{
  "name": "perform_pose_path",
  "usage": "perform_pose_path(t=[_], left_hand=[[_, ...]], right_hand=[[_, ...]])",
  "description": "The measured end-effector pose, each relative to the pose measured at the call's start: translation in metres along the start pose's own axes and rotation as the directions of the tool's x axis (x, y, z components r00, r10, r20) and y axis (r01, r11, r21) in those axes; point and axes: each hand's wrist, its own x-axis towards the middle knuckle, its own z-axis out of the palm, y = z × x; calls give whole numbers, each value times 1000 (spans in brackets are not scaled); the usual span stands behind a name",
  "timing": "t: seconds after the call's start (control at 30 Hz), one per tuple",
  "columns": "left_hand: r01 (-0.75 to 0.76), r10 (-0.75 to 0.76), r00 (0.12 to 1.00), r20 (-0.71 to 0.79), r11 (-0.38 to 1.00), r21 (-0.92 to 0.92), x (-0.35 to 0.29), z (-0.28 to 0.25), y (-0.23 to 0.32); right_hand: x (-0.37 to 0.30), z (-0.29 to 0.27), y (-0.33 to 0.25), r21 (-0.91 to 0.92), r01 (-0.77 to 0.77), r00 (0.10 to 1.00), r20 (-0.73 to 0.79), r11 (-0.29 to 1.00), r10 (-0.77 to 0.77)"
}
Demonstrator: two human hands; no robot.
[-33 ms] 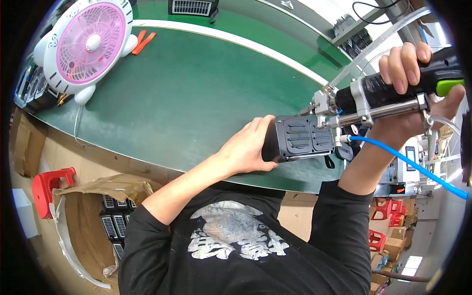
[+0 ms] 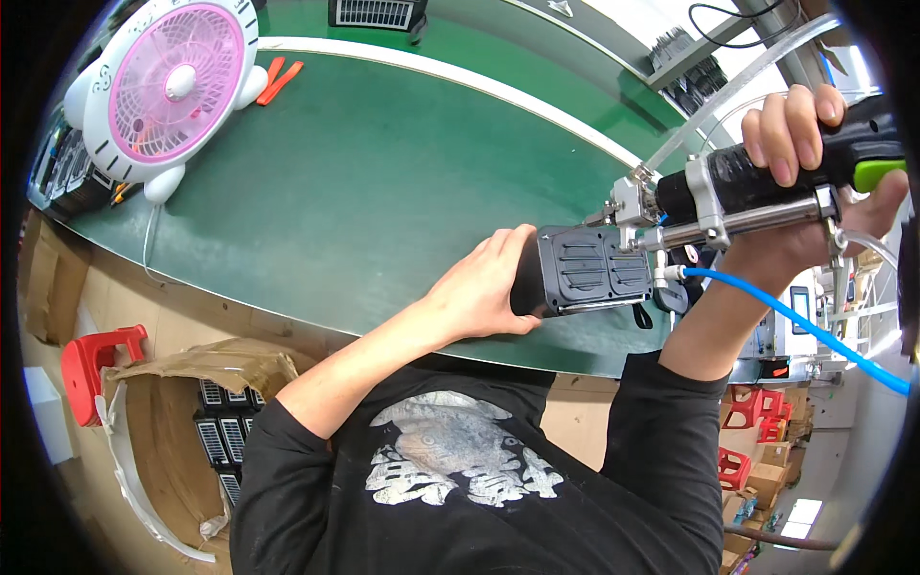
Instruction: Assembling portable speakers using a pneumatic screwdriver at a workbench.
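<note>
My left hand point(image 2: 484, 287) is closed around the left end of a black box-shaped device point(image 2: 596, 266), with fingers behind it and the thumb along its near side. The device's upper face has two slotted panels, and it rests on the green worktop point(image 2: 316, 201). My right hand point(image 2: 805, 144) grips a black power screwdriver point(image 2: 738, 177) with a green lever, held almost level. The metal nozzle point(image 2: 628, 211) of the screwdriver is at the device's right far corner; its tip is partly hidden. A blue air hose point(image 2: 795, 311) and clear tubes run from the tool.
A white and pink fan point(image 2: 177, 86) stands at the left, beside orange tweezers point(image 2: 280, 82). Below the table edge, an open carton point(image 2: 163, 450) holds several solar-panelled units; a red stool point(image 2: 101, 369) is beside it. Another panelled unit point(image 2: 377, 13) sits at the far edge.
My right hand and the screwdriver have shifted very slightly to the right, and the blue hose has dipped a little. My left hand and the device look unmoved.
</note>
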Motion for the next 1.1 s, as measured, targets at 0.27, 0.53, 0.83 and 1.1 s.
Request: perform_pose_path(t=[0.27, 0.53, 0.83, 1.1], left_hand=[[23, -23, 1000, 11, 1000, -1, 0, -1, 2], [11, -11, 1000, 7, 1000, 8, 0, 0, 0], [28, -28, 999, 27, 1000, 7, 0, -1, 0], [17, -17, 1000, 21, 1000, 14, 0, 1, 0]], right_hand=[[3, 11, 4, -101, 12, 1000, 5, 995, -11], [10, -3, 11, -7, -3, 988, 151, 1000, 4], [-2, 14, 50, -31, -157, 983, 95, 987, 160], [-16, 16, 62, -29, 3, 1000, -18, 1000, -4]])
